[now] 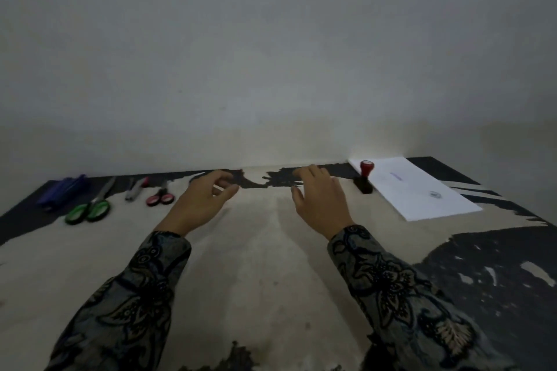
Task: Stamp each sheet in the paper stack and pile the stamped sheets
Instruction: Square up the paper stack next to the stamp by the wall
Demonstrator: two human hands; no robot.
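Note:
A white paper pile (pixel 422 193) lies at the table's far right; its top sheet bears a purple mark and a round dark stamp print. Just left of the pile stands a stamp (pixel 365 177) with a red handle on a black base. My left hand (pixel 200 203) hovers over the middle of the table with loosely curled fingers, holding nothing. My right hand (pixel 319 199) hangs beside it, fingers relaxed and empty, a short way left of the stamp. Both patterned sleeves reach in from the bottom.
The table (pixel 256 265) has a worn beige top with black patches. Along its far left lie a blue object (pixel 61 190), green-handled scissors (pixel 89 211), a pen (pixel 135 188) and small red-handled scissors (pixel 159 197). A plain wall stands behind.

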